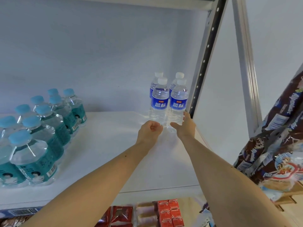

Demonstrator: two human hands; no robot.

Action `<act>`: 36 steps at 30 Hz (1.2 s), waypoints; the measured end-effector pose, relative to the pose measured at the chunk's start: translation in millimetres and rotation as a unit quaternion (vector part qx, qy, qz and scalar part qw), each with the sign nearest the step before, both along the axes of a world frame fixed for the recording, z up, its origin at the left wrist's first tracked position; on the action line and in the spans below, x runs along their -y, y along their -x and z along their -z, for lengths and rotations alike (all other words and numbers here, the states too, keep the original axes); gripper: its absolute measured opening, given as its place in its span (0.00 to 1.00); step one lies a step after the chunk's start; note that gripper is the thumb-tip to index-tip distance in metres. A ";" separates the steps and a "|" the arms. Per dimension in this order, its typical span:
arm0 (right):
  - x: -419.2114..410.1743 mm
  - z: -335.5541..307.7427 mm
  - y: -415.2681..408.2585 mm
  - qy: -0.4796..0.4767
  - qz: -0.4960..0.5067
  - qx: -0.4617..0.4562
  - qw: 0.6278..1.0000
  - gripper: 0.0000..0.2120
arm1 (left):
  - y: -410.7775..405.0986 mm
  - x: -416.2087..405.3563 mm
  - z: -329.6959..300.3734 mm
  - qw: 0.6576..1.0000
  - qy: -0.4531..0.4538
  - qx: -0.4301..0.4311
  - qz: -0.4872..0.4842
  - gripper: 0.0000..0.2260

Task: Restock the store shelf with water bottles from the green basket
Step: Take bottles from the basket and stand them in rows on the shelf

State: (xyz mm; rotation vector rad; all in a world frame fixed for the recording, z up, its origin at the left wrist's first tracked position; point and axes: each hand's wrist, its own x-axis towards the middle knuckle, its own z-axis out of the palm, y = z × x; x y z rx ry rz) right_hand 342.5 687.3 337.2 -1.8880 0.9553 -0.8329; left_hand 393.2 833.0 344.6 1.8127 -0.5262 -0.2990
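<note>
Four blue-labelled water bottles with white caps stand two by two at the back right of the white shelf [105, 145]. My right hand [184, 126] is curled round the base of the front right bottle [178, 102], with fingers on both its sides. My left hand [150, 131] sits just in front of the base of the front left bottle [159, 102], its fingers curled into the palm and holding nothing. The two rear bottles [158, 76] are partly hidden behind the front pair. The green basket is out of view.
Several teal-labelled bottles with blue caps [42, 128] fill the shelf's left side. A perforated black upright [206, 53] stands right of the bottles. Brown snack bags [275, 145] hang at the far right. Red packets and boxes [168, 212] lie on the shelf below.
</note>
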 end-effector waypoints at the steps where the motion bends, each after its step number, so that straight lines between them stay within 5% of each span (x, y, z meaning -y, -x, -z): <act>1: 0.1 -0.9 -0.2 0.000 -0.002 -0.001 1.000 0.30 | -0.8 0.3 0.2 1.000 -0.004 -0.001 0.000 0.09; 13: -7.0 -9.4 13.8 -0.034 0.019 -0.013 0.999 0.39 | 1.8 -13.4 -3.2 0.999 -0.027 -0.009 -0.015 0.06; 23: -46.5 -16.9 53.2 0.011 0.012 0.033 0.999 0.23 | 24.6 -54.2 -15.3 0.999 -0.027 0.009 -0.043 0.08; 36: -155.9 -17.5 97.9 0.067 -0.021 0.040 0.997 0.16 | 72.1 -146.0 -19.2 0.998 0.008 0.033 -0.058 0.05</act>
